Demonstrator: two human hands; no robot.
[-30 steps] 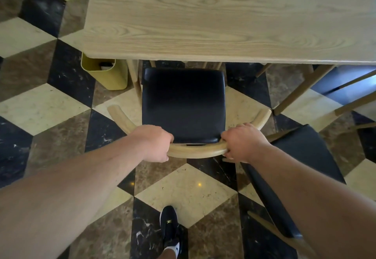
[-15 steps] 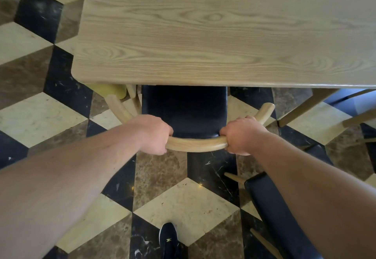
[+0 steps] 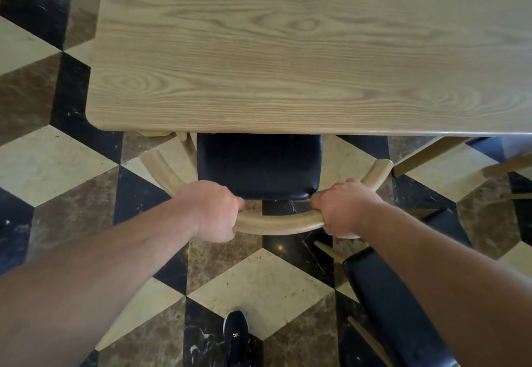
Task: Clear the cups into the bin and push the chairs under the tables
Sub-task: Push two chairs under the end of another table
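Note:
A wooden chair (image 3: 276, 224) with a curved backrest and a black padded seat (image 3: 259, 165) stands at the near edge of a light wooden table (image 3: 288, 49). The front half of its seat is hidden under the tabletop. My left hand (image 3: 214, 211) grips the left part of the curved backrest and my right hand (image 3: 342, 208) grips the right part. No cup shows on the table. A sliver of the yellow bin (image 3: 154, 134) peeks out below the table's left corner.
A second black-seated chair (image 3: 391, 303) stands pulled out at my lower right, under my right forearm. Wooden table and chair legs (image 3: 426, 155) show at right. My black shoe (image 3: 236, 335) rests on the checkered marble floor (image 3: 259, 283).
The chair has slid forward with both hands on its backrest, and more of its seat lies under the tabletop. The yellow bin has become almost fully hidden by the table.

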